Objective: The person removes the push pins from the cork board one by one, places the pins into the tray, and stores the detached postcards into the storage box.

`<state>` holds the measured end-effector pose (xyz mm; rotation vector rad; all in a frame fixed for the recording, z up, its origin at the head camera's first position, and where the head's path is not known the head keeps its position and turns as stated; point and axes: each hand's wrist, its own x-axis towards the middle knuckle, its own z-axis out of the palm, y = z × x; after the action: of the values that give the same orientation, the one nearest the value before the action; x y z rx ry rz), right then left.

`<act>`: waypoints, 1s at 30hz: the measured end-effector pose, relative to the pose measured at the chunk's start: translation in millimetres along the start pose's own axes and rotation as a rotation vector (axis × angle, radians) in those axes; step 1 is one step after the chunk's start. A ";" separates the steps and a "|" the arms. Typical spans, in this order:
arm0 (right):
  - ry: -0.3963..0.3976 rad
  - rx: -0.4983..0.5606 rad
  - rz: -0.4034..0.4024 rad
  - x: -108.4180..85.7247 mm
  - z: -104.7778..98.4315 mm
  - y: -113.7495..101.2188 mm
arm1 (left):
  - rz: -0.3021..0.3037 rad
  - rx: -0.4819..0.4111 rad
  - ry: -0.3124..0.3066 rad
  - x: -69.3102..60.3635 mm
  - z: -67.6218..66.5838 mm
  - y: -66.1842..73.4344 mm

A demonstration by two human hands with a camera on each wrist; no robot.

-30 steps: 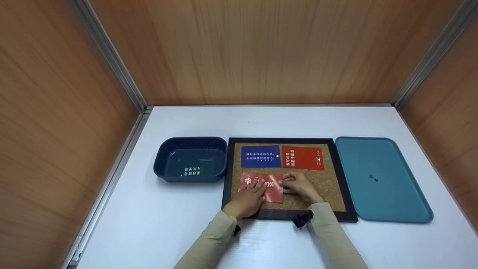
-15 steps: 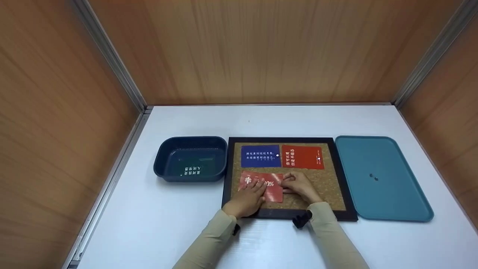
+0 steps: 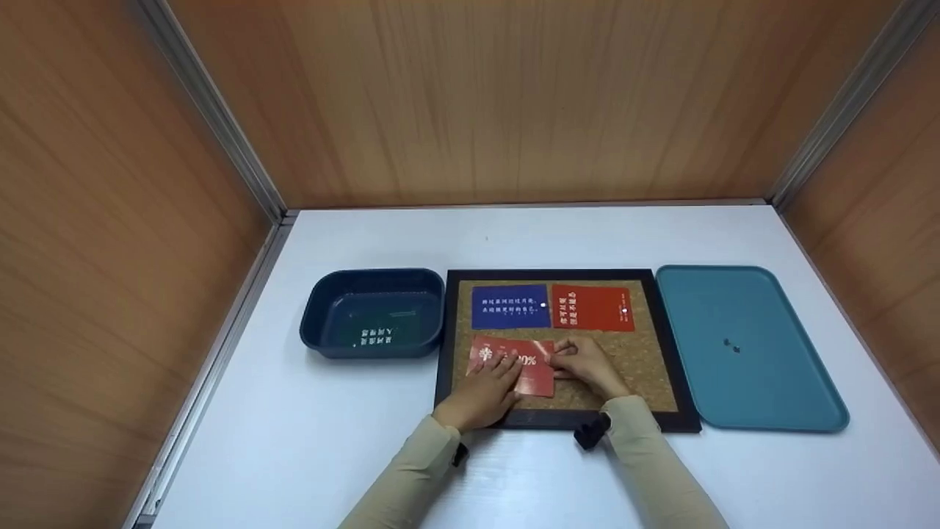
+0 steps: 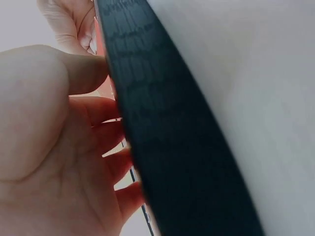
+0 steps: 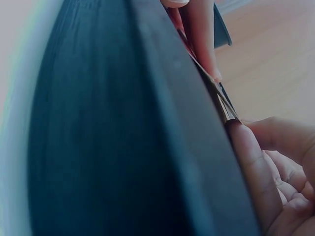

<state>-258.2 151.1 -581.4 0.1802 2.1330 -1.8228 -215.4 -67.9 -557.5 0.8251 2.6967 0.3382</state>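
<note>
A light red card (image 3: 538,377) lies on the lower left of the framed cork board (image 3: 642,367). My left hand (image 3: 481,393) rests flat across its left part with fingers extended. At the card's right edge, my right hand (image 3: 590,366) pinches the edge between thumb and index finger; in the right wrist view that hand (image 5: 275,172) has the edge slightly lifted between its fingertips. Above lie a blue card (image 3: 510,307) and a red card (image 3: 593,308), each with a small pin near its right end. The left wrist view shows the left hand (image 4: 54,132) against the board's surface.
Left of the board stands a dark blue bin (image 3: 312,334) with a green card (image 3: 385,330) inside. To the right lies a teal tray (image 3: 764,389) holding a few tiny dark pieces (image 3: 731,345). Wood-patterned walls (image 3: 514,103) enclose the white table (image 3: 294,441).
The head view has shifted very slightly. Both hands keep their places on the light red card.
</note>
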 end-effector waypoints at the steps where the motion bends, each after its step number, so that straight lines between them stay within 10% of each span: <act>1: -0.005 0.001 -0.004 0.2 0.0 0.2 | 0.011 -0.009 0.008 -1.0 -0.4 -1.1; 9: -0.004 -0.006 0.000 0.6 -0.5 -0.1 | 0.091 -0.068 0.086 -7.0 -6.1 -10.8; 18: -0.007 0.016 -0.013 0.1 -0.7 0.0 | 0.183 -0.081 0.321 -12.3 -11.9 -27.1; 30: 0.022 -0.004 0.012 -0.1 1.2 -0.3 | 0.080 -0.297 0.517 -31.1 -45.1 -64.5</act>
<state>-258.0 149.9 -581.3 0.2120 2.1460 -1.8178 -239.1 -143.9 -528.8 0.8468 2.9580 1.0732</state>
